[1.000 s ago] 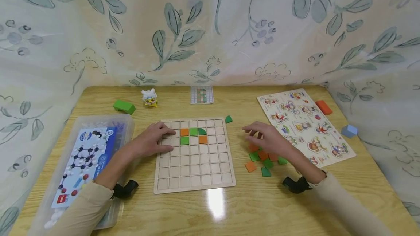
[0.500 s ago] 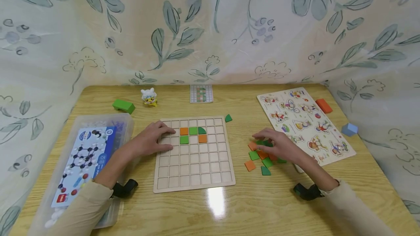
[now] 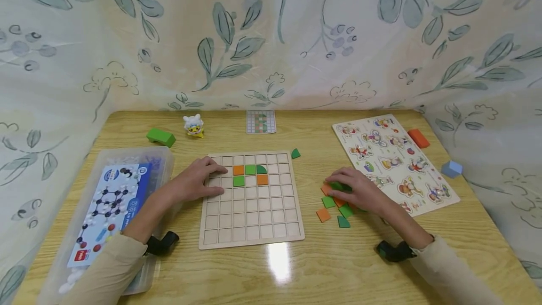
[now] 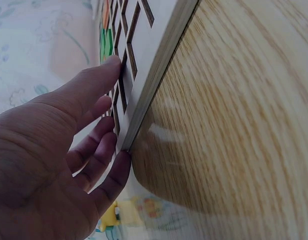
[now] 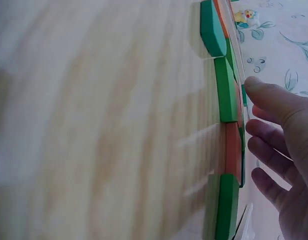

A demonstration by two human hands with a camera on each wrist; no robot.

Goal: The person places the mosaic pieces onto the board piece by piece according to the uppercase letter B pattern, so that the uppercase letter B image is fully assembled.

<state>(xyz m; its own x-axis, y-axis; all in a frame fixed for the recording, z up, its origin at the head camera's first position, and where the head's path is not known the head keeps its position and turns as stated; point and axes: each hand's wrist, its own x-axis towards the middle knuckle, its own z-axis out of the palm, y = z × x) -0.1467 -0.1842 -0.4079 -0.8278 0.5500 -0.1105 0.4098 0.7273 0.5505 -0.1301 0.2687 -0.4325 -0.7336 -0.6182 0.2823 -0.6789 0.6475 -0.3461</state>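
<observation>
My left hand (image 3: 196, 180) rests at the left edge of a wooden grid board (image 3: 251, 219). Its thumb (image 4: 94, 82) lies over the board's cells in the left wrist view, the little finger at the board's rim. Near the board's top sit several tiles, among them an orange square (image 3: 238, 170), a green square (image 3: 251, 169) and a dark green rounded piece (image 3: 261, 169). To the right, my right hand (image 3: 355, 187) hovers over a loose pile of orange and green tiles (image 3: 328, 202), partly hiding it. Its fingers are loosely bent, and no tile shows between them.
A lone dark green piece (image 3: 295, 153) lies off the board's top right corner. Behind stands a printed pattern card (image 3: 260, 122). A picture puzzle board (image 3: 391, 161) lies right, a plastic box (image 3: 163, 178) left. Several blocks and a small figurine (image 3: 194, 126) sit farther back.
My right hand has moved right and down from above the pile's upper left, and its fingers have come in among the tiles. The left hand stays on the board's edge.
</observation>
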